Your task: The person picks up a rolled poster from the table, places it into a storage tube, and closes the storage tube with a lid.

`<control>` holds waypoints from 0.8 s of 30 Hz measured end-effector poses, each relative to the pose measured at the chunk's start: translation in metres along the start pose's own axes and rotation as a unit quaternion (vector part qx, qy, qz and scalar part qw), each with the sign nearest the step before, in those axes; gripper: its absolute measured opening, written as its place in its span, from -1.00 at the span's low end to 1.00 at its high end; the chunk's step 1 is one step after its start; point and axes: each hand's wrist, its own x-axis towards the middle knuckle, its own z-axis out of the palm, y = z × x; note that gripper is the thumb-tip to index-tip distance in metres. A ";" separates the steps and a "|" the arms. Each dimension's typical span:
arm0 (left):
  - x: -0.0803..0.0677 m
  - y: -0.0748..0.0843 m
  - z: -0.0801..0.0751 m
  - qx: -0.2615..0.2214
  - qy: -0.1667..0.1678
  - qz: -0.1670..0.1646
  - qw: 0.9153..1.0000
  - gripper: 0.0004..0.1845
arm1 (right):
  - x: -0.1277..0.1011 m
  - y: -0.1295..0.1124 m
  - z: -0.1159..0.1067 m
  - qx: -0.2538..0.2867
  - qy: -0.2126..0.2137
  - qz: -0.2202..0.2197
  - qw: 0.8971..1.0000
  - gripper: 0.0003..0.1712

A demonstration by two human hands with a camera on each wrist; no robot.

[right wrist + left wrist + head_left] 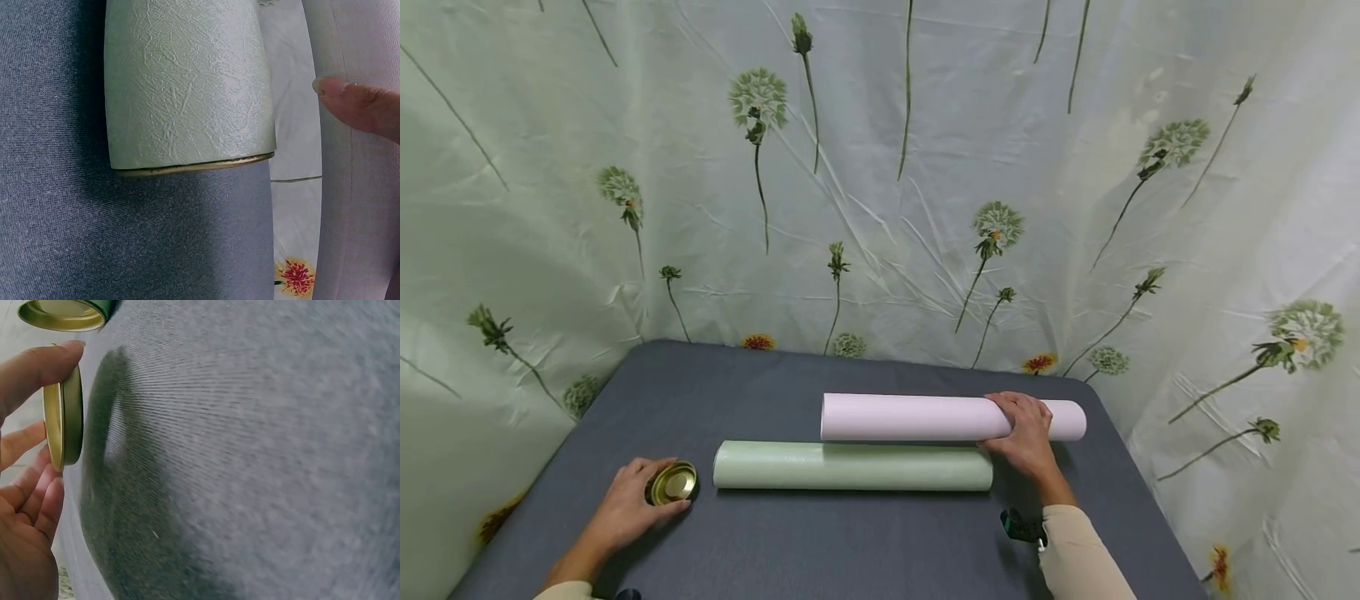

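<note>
My left hand [628, 500] grips a round metal lid [676, 482] by its rim, on the left of the table. In the left wrist view the lid [73, 422] stands on edge between thumb and fingers, gold inside. Just right of it lies a pale green textured roll [850, 467], whose gold-rimmed end [69, 319] shows near my thumb. My right hand [1022, 429] holds a pale pink roll [917, 417] near its right end, fingers over the top and thumb on the near side. Cloth shows between both rolls in the right wrist view.
Dark grey fabric covers the table [865, 550]. A pale cloth with dandelion prints [880, 167] hangs behind and at both sides of it. A dark band [1022, 527] is on my right wrist, by the beige sleeve [1082, 550].
</note>
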 end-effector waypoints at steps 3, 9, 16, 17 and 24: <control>0.002 0.002 -0.002 0.005 -0.010 0.000 1.000 -0.21 | 0.001 -0.001 0.000 -0.003 0.000 0.002 1.000 -0.18; 0.008 0.008 -0.004 0.007 -0.001 0.015 1.000 -0.22 | 0.002 -0.002 -0.002 -0.012 -0.008 0.007 1.000 -0.18; 0.023 0.016 -0.011 0.011 0.025 0.065 0.997 -0.29 | 0.002 -0.002 -0.004 -0.015 -0.009 0.007 1.000 -0.17; 0.026 0.018 -0.012 0.012 0.029 0.075 0.997 -0.30 | 0.002 -0.002 -0.004 -0.015 -0.010 0.009 1.000 -0.17; 0.043 0.035 -0.023 0.022 0.032 0.096 0.995 -0.29 | 0.000 -0.001 -0.005 -0.012 -0.018 0.022 1.000 -0.18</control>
